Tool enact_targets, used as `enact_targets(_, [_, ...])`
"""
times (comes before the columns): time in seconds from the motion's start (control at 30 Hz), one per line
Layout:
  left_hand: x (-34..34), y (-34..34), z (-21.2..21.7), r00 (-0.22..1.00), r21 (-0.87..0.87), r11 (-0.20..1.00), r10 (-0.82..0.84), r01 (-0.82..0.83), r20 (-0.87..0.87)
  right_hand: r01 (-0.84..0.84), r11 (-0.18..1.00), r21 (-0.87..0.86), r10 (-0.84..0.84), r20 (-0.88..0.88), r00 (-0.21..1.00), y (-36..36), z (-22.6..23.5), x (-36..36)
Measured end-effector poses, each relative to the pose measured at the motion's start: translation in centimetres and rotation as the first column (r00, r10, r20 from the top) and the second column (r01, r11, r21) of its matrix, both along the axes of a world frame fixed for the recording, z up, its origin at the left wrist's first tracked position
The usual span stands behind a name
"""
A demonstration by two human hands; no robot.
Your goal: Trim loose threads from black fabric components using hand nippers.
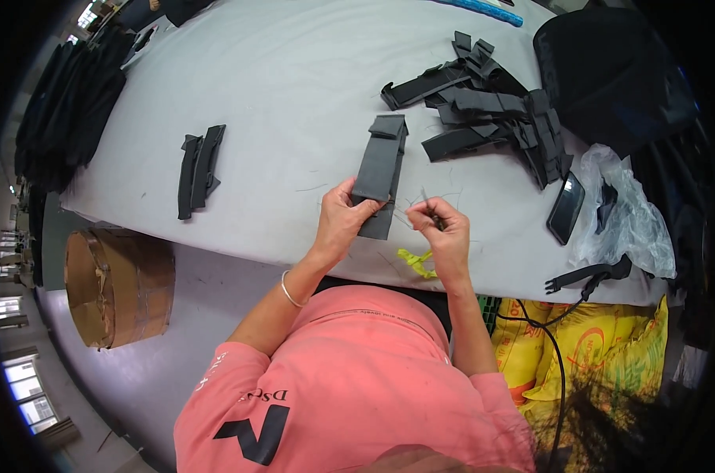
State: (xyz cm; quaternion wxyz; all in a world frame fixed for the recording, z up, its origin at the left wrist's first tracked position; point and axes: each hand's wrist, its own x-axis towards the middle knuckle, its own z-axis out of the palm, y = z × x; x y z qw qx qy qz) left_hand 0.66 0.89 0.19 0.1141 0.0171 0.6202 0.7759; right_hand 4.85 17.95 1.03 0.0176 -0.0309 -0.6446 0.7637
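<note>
My left hand pinches the near end of a long dark grey fabric strap piece that lies on the white table. To its right, my right hand is closed around a small thin metal tool, its tip pointing up toward the strap. Loose thread bits lie on the table around both hands.
A heap of similar dark strap pieces lies at the far right, two finished pieces at the left. A phone, clear plastic bag, black bag, yellow clip, cardboard drum and yellow sacks surround me.
</note>
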Motion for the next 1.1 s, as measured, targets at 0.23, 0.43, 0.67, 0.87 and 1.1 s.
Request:
enact_targets(0.23, [0.1, -0.2, 1.0, 0.998, 0.086, 0.995, 0.048, -0.044, -0.044, 0.085, 0.994, 0.072, -0.084, -0.017, 0.996, 0.1, 0.4, -0.1])
enact_targets(0.43, [0.2, -0.4, 0.3, 0.983, -0.054, 0.997, 0.041, -0.052, -0.181, 0.002, 0.948, 0.317, 0.007, -0.026, 1.000, -1.9, 0.7, -1.3])
enact_targets(0.67, [0.2, -1.0, -0.4, 0.988, -0.239, 0.971, -0.010, -0.027, -0.153, 0.003, 0.931, 0.365, 0.020, -0.059, 0.998, -1.5, 0.1, -2.0])
enact_targets(0.87, [0.0, -0.8, -0.8, 0.973, -0.274, 0.950, 0.094, -0.151, -0.212, 0.008, 0.999, 0.054, -0.011, 0.044, 0.999, -1.5, -0.2, -1.7])
enact_targets(1.1, [0.0, -1.1, -0.7, 0.967, -0.260, 0.938, 0.188, -0.228, -0.170, 0.037, 0.977, 0.211, -0.040, 0.013, 0.999, -1.0, 0.7, -0.6])
